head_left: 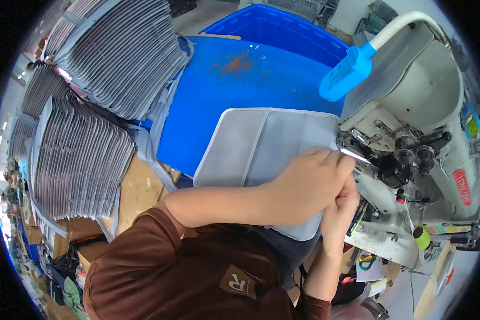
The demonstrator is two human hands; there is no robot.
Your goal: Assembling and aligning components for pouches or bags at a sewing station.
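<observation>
A grey padded fabric panel with bound edges and a stitched seam lies partly on a blue tabletop, its near corner hanging toward my lap. My left forearm crosses over it. My left hand is closed at the panel's right side, beside the sewing machine. Just below, my right hand is closed too, its fingers against the left hand. A thin shiny metal strip shows at the left fingertips; whether it is a held tool or a machine part, I cannot tell. The fingers hide whatever they grip.
Tall stacks of grey panels stand at the left, with another stack nearer. A blue bin sits behind the blue tabletop. A blue-headed lamp hangs above the right side. Scissors lie at lower right.
</observation>
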